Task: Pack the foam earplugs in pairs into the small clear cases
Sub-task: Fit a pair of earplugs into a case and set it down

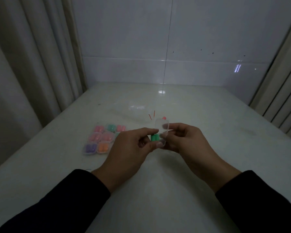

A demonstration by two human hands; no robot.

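Note:
Above the white table, both hands hold one small clear case with its lid raised. Two green foam earplugs stand side by side in its lower half. My left hand pinches the case from the left with thumb and forefinger. My right hand grips it from the right, one fingertip showing through the lid. Left of the hands lie several closed cases holding pink, green, purple and orange pairs. A loose pink earplug peeks out just behind the lid.
A clear plastic bag with a red-lined mouth lies on the table behind the hands. Curtains hang along the left and right sides. A tiled wall closes off the far edge of the table.

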